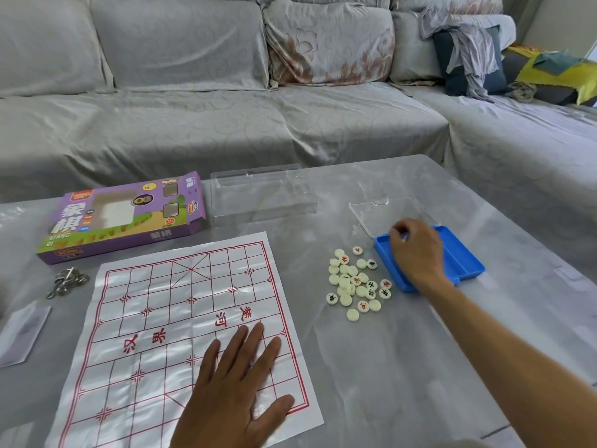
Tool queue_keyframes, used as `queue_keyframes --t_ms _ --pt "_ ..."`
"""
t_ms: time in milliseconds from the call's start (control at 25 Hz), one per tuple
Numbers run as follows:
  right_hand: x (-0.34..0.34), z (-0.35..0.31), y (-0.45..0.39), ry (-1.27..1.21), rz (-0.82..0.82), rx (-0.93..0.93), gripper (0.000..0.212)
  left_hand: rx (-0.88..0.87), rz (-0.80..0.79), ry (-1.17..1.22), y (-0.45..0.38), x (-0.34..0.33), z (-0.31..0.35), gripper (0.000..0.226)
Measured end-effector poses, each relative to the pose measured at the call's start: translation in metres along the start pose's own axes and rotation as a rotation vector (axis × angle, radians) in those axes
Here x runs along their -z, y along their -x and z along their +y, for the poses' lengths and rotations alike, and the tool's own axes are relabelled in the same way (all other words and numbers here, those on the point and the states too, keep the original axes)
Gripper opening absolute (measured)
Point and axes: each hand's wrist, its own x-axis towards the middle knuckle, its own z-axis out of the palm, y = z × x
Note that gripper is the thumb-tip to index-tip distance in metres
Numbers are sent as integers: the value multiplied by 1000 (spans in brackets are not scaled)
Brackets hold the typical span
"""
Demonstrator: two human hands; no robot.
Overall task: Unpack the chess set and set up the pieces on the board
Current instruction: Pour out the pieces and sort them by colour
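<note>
We see a board (181, 321) made of a thin, glossy sheet, creased and shiny, with red printed lines. The pieces (357, 279) look like smooth cream plastic discs with a slight sheen. At the right, the tray (465, 260) is matt blue plastic, and beyond it lies a clear plastic lid (384, 211). A larger clear plastic case (261, 195) sits at the far side. The box (126, 215) at far left is printed purple cardboard. The surface (403, 367) is grey, smooth and faintly glossy. Near the left edge lies a small heap of shiny metal rings (68, 281). The sofa (226, 118) wears a grey patterned cloth with a soft sheen.
</note>
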Motion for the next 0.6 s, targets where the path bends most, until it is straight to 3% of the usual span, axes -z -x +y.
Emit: queue_keyframes --t_ms 80,160,360,600 --pt "14 35 -9 221 -60 -88 16 0 -3 5 0 0 -1 75" --pt "17 51 -9 356 -160 -38 16 -2 -11 10 0 0 0 76" --pt "19 52 -8 325 -84 -48 18 -1 -18 3 1 -3 -2 77" --pt "17 51 -13 389 -183 39 30 1 -5 -16 0 -2 -1 75"
